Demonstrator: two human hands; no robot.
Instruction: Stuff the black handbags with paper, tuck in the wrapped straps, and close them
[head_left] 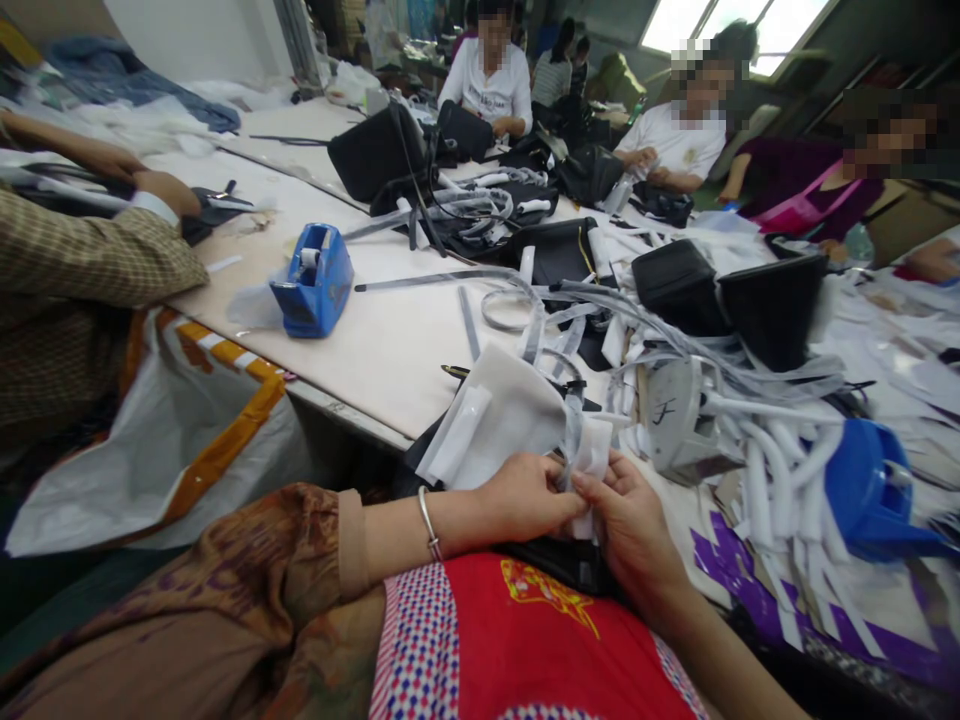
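My left hand (529, 497), with a bangle on its wrist, and my right hand (634, 510) meet at the table's near edge. Between their pinched fingers is a white wrapping strip (594, 448), folded around what looks like a bag strap in clear plastic; the fingers partly hide it. Just under my hands lies a black bag (566, 563), mostly covered by my hands and forearm. A white foam sheet (517, 410) leans beside my left hand, over something black. Past it, a pen-like object (454, 371) pokes out.
A blue tape dispenser (313, 280) stands on the table (390, 340) to the left; another blue dispenser (870, 490) is at right, near white foam tubes (780, 470). Plastic-covered straps and black bags (776, 305) pile up ahead. Co-workers sit around, one sleeve (90, 240) close at left.
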